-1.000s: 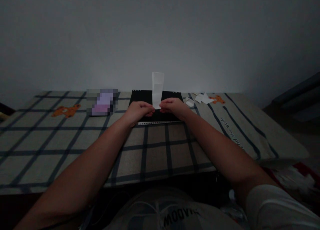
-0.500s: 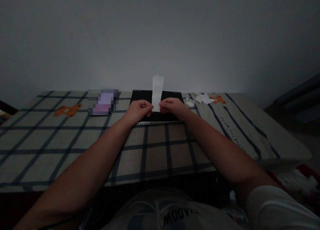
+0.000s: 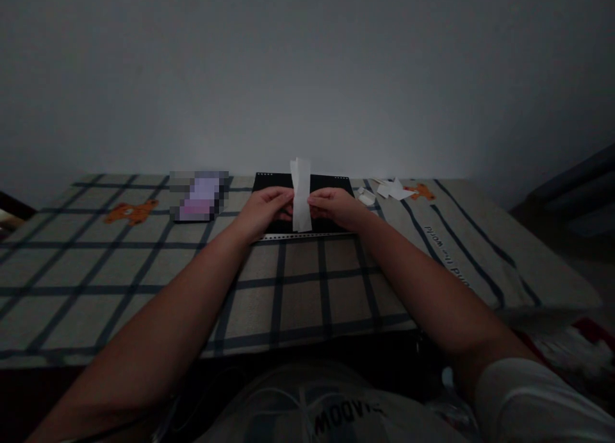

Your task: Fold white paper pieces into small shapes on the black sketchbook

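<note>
A narrow folded strip of white paper (image 3: 301, 193) stands upright between my two hands. My left hand (image 3: 262, 209) pinches its left edge and my right hand (image 3: 334, 207) pinches its right edge, fingers closed on it. Both hands hover over a black mat (image 3: 327, 185) with a dotted white front edge, lying on the checked tablecloth (image 3: 298, 283).
Small white paper scraps (image 3: 391, 190) lie at the back right, beside an orange bear print (image 3: 420, 191). A blurred purple object (image 3: 198, 196) sits left of the mat. The grey wall rises just behind the table. The table's front edge runs near my lap.
The paper strip has come down and now looks narrower, its lower end hanging below my fingers. Both hands shifted slightly up along it.
</note>
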